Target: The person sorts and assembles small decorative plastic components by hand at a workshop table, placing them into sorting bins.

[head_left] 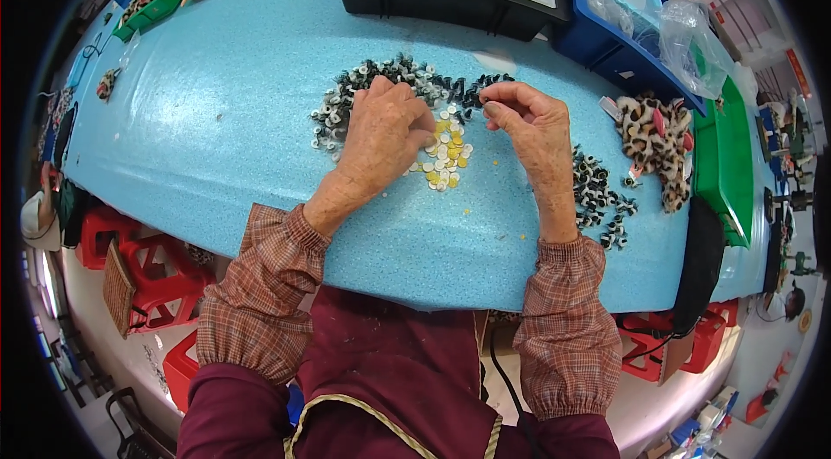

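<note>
On the blue tabletop, a heap of small black-and-white plastic pieces (pixel 405 69) spreads beneath and beyond my left hand. My left hand (pixel 385 126) lies over the heap's near side with fingers curled and thumb drawn in; its fingertips are mostly hidden. Beside its thumb is a loose patch of small yellow and white discs (pixel 446 156). My right hand (pixel 530 117) is raised at the right end of the heap, thumb and forefinger pinched together. Something small and dark shows at those fingertips, too small to name. Another group of small black-and-white pieces (pixel 593 186) sits right of my right wrist.
A black tray (pixel 433 4) with a white liner stands at the far side. Next to it is a blue crate (pixel 628 56) with clear plastic bags. Leopard-print plush pieces (pixel 655 143) lie at the right, near a green tray (pixel 725 164). Red stools (pixel 164 277) stand beyond the table's left edge.
</note>
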Tool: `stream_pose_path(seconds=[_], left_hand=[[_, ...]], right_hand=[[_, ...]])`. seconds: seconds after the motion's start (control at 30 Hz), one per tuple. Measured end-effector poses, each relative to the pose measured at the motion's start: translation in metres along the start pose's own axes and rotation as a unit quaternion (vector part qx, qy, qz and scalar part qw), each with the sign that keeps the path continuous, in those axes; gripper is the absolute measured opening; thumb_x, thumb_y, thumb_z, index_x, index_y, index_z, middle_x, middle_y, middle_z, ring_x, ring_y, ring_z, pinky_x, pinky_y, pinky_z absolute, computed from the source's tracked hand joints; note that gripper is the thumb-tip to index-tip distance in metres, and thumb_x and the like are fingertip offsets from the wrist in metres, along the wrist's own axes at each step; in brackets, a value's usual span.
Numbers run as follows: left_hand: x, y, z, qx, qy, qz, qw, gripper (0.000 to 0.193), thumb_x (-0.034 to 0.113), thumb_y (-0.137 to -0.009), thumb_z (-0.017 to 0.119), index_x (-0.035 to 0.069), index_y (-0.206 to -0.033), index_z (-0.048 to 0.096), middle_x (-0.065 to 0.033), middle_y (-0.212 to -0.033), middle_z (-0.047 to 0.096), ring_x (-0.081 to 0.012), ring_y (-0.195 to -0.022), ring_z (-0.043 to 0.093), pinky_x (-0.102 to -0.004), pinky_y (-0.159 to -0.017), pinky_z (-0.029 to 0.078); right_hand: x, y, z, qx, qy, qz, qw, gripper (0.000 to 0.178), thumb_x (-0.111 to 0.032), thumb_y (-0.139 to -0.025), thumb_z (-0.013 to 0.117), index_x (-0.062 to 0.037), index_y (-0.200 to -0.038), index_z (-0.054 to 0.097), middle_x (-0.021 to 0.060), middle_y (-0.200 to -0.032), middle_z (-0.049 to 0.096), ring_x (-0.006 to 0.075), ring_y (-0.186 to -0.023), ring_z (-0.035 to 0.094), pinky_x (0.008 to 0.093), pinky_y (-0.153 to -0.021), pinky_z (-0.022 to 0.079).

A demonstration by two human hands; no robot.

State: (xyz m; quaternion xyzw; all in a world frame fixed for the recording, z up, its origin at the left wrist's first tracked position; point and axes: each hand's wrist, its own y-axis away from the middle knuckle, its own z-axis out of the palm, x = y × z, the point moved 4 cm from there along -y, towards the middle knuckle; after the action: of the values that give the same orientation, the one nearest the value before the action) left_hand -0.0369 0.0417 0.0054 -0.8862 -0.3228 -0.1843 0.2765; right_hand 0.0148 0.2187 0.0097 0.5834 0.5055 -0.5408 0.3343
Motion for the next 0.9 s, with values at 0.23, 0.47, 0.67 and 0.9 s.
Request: stream_pose_path(seconds=[0.23, 0.47, 0.67, 0.9], left_hand=[[-0.005, 0.001, -0.013, 0.024, 0.052, 0.006, 0.998, 0.008, 0.012, -0.072, 0.069, 0.009, -0.076, 0.063, -0.0016, -0.076, 0.052, -0.0199, -0.081, 0.045, -0.0347, -0.078, 0.033], [-0.01, 0.003, -0.019, 0.036, 0.312, -0.122, 0.942, 0.011, 0.016, -0.082, 0.064, 0.005, -0.081, 0.063, 0.0, -0.08, 0.056, -0.0131, -0.074, 0.049, -0.0268, -0.069, 0.041], [-0.01, 0.007, -0.006, -0.023, 0.509, -0.193, 0.839, 0.017, 0.02, -0.087, 0.062, 0.003, -0.087, 0.062, 0.0035, -0.072, 0.053, -0.0053, -0.065, 0.045, -0.0197, -0.059, 0.038], [-0.01, 0.006, -0.001, -0.028, 0.536, -0.196, 0.821, 0.017, 0.021, -0.089, 0.06, 0.004, -0.088, 0.061, 0.0029, -0.072, 0.054, -0.0049, -0.064, 0.046, -0.0185, -0.059, 0.038]], right_hand=[[-0.005, 0.003, 0.005, -0.027, -0.054, 0.008, 0.998, 0.013, -0.001, -0.082, 0.061, 0.0007, -0.093, 0.067, 0.0048, -0.079, 0.066, 0.0092, -0.068, 0.06, 0.0222, -0.061, 0.051], [-0.02, 0.014, 0.025, -0.093, -0.123, 0.005, 0.988, 0.012, -0.002, -0.083, 0.062, 0.0002, -0.094, 0.065, 0.0054, -0.077, 0.066, 0.0086, -0.067, 0.061, 0.0207, -0.06, 0.051], [-0.021, 0.018, 0.036, -0.134, -0.114, 0.01, 0.984, 0.014, -0.004, -0.082, 0.065, -0.0001, -0.095, 0.065, 0.0044, -0.074, 0.065, 0.0079, -0.065, 0.06, 0.0205, -0.059, 0.05], [-0.018, 0.014, 0.034, -0.111, -0.121, 0.03, 0.986, 0.013, -0.004, -0.082, 0.065, 0.0009, -0.094, 0.064, 0.0057, -0.073, 0.065, 0.0093, -0.064, 0.061, 0.0215, -0.057, 0.051]])
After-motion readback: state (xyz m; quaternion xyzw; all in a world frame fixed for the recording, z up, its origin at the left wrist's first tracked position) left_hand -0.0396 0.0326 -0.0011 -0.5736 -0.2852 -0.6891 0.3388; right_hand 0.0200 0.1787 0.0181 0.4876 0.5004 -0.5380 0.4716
